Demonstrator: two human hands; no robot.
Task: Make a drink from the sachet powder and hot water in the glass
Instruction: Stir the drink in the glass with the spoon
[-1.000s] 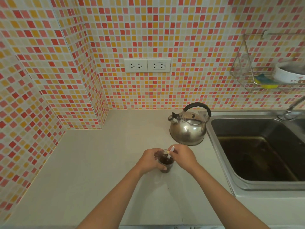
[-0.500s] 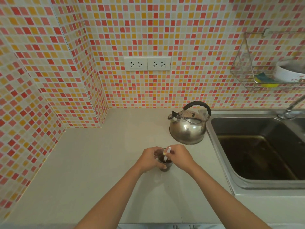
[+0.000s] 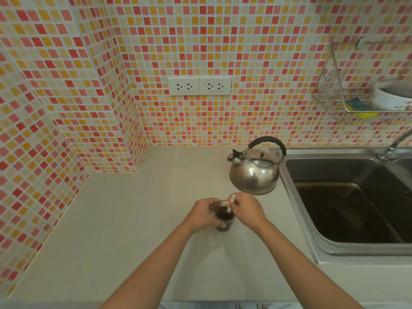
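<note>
glass [image 3: 224,219] of dark drink (white stick [image 3: 231,202] inside)

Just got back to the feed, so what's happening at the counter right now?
A person is stirring a drink. The left hand wraps around the glass, which stands on the counter and holds dark liquid. The right hand pinches a thin white stick dipped into it. The metal kettle sits behind the glass, beside the sink, untouched.
</note>
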